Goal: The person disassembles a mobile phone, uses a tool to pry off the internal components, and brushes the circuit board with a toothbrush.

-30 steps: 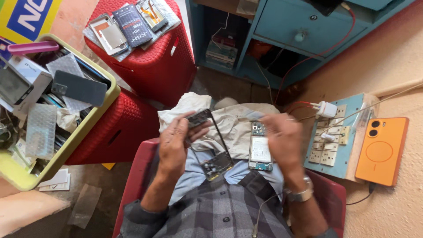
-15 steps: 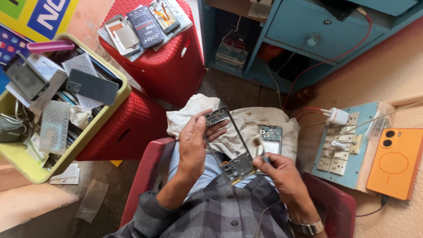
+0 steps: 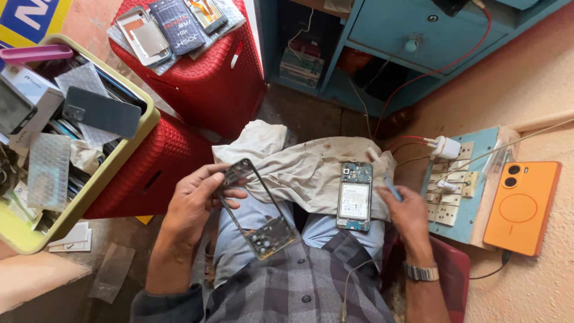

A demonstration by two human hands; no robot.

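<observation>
Now a bare phone frame (image 3: 254, 206) slants across the lap while an opened phone (image 3: 354, 196) lies on the cloth (image 3: 299, 167).

Left hand (image 3: 197, 200) grips the frame by its far end, fingers closed round the rim; its long axis runs from far left down to near right, the heavier end with small parts pointing toward the person's body. Right hand (image 3: 406, 209) pinches a thin blue tool (image 3: 391, 186), just right of the opened phone, which lies lengthwise far to near. At the right, an orange phone (image 3: 522, 206) rests beside a blue socket board (image 3: 457, 179).
</observation>
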